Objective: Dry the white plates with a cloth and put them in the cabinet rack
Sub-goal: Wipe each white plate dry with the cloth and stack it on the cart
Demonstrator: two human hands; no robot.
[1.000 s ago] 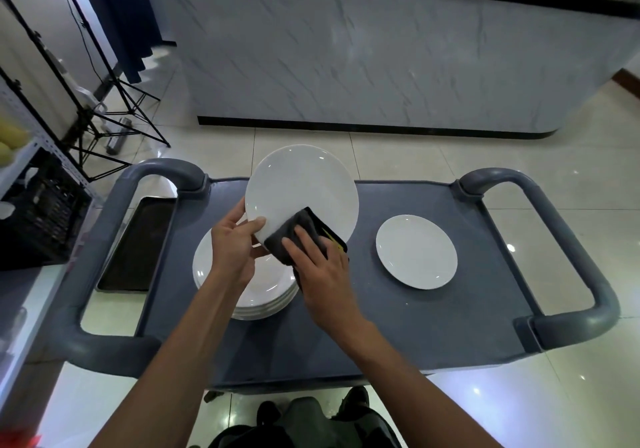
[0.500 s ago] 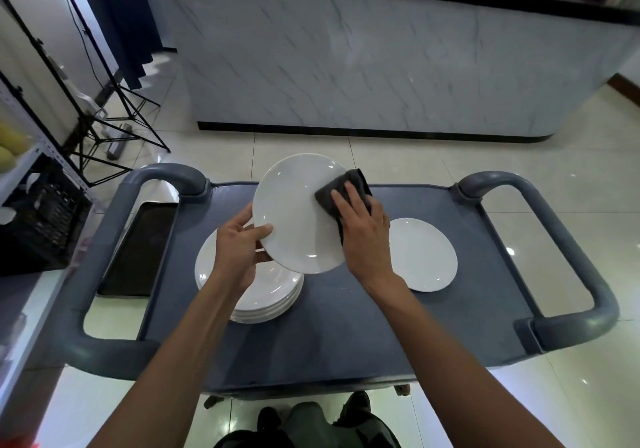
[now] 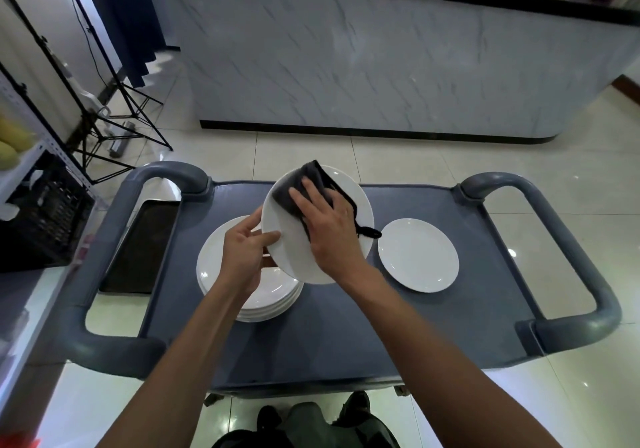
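Cloth (image 3: 313, 184) under flat right hand (image 3: 327, 224) now upper-left on plate (image 3: 360, 219), left hand (image 3: 244, 251) still pinching rim.

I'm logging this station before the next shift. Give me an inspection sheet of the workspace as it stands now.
Surface: grey cart top, handles at both ends.
Job's things: held plate, tilted, over the stack; single plate lying to the right; dark cloth on the held plate.
Clutter: dark tray on the floor left of the cart.
Hands: left hand grips the held plate's edge; right hand presses the cloth with straight fingers.
Cables: one runs down the stand.
Surroundings: marble counter, tiled floor, shelf and crate at left. Cabinet rack: nothing seen.
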